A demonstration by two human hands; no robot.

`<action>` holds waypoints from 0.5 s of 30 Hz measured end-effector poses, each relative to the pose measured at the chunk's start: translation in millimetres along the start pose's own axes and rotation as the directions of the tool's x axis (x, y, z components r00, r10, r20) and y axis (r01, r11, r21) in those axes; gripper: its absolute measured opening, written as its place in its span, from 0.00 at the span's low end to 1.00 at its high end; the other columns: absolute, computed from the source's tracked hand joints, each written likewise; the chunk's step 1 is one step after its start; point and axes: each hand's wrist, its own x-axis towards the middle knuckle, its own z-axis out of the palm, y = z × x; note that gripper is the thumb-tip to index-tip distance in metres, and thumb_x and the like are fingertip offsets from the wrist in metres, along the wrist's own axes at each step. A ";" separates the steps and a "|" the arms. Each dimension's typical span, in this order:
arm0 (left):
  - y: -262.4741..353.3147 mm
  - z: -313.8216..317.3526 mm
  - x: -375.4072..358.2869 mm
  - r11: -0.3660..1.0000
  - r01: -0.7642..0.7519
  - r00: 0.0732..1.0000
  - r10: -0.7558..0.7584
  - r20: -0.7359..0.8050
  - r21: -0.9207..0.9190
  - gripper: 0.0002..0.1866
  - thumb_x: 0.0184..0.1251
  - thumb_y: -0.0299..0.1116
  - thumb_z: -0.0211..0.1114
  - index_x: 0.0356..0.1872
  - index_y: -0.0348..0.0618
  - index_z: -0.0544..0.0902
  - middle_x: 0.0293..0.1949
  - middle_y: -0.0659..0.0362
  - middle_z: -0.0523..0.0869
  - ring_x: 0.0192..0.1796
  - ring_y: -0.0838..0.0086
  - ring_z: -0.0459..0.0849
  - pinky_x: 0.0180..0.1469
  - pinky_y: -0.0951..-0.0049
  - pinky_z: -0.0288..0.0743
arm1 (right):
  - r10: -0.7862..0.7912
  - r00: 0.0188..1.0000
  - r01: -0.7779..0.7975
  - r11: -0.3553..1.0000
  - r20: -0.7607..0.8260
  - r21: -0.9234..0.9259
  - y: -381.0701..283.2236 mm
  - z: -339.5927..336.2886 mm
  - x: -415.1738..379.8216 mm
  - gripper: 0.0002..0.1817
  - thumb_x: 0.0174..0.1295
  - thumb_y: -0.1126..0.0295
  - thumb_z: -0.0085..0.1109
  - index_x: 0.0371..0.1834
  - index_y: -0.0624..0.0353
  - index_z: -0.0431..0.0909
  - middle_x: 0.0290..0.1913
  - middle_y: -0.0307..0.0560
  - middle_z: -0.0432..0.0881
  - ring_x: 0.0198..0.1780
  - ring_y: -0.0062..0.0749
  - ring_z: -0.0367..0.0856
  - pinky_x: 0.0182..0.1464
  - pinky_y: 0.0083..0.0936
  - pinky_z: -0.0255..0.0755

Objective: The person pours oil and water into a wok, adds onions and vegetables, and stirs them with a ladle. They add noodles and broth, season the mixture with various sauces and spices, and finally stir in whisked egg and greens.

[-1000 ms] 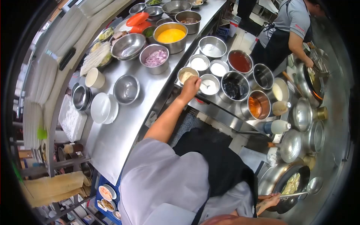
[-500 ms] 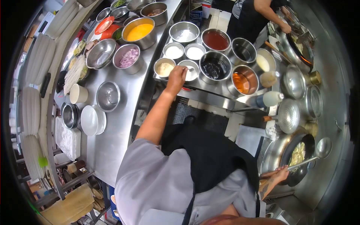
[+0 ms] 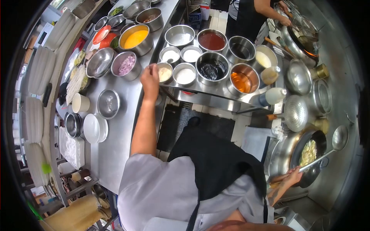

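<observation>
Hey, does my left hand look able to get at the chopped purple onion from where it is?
Probably yes: your left hand is right beside the open metal pot of onion, and nothing appears to stand between them, though depth is hard to judge.

This is a commercial kitchen; steel counters (image 3: 115,163) carry many pots (image 3: 143,47) of liquid and chopped onion; a wok (image 3: 320,142) of food, a ladle (image 3: 340,138) and a strainer (image 3: 296,116) line one side, stacked dishes (image 3: 38,73) the other; an aproned co-worker (image 3: 244,25) stands at another wok (image 3: 296,47).
</observation>
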 end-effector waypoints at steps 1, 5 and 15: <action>-8.2 4.5 11.3 1.000 0.002 1.000 -0.002 0.005 0.018 0.09 0.68 0.30 0.61 0.38 0.32 0.83 0.31 0.46 0.86 0.34 0.61 0.87 0.38 0.69 0.78 | -0.003 1.000 0.003 1.000 0.002 0.005 -5.6 4.0 -6.7 0.04 0.67 0.71 0.52 0.35 0.58 0.72 0.23 0.35 0.68 0.17 0.16 0.64 0.18 0.15 0.60; -41.3 33.2 44.0 0.998 0.005 0.996 -0.010 0.084 0.069 0.11 0.67 0.33 0.63 0.38 0.33 0.83 0.32 0.47 0.87 0.35 0.63 0.87 0.40 0.68 0.77 | 0.029 0.999 -0.031 0.995 -0.026 -0.091 -28.9 26.4 -24.1 0.03 0.67 0.71 0.52 0.36 0.57 0.71 0.22 0.34 0.68 0.17 0.16 0.64 0.17 0.16 0.60; -99.2 79.2 82.4 0.977 -0.192 0.976 0.180 0.118 0.096 0.07 0.67 0.28 0.59 0.34 0.33 0.80 0.31 0.43 0.83 0.35 0.47 0.81 0.39 0.57 0.74 | -0.005 0.999 0.004 1.000 0.045 0.015 -49.4 69.7 -60.4 0.09 0.66 0.65 0.61 0.35 0.59 0.75 0.20 0.36 0.71 0.17 0.18 0.67 0.16 0.19 0.62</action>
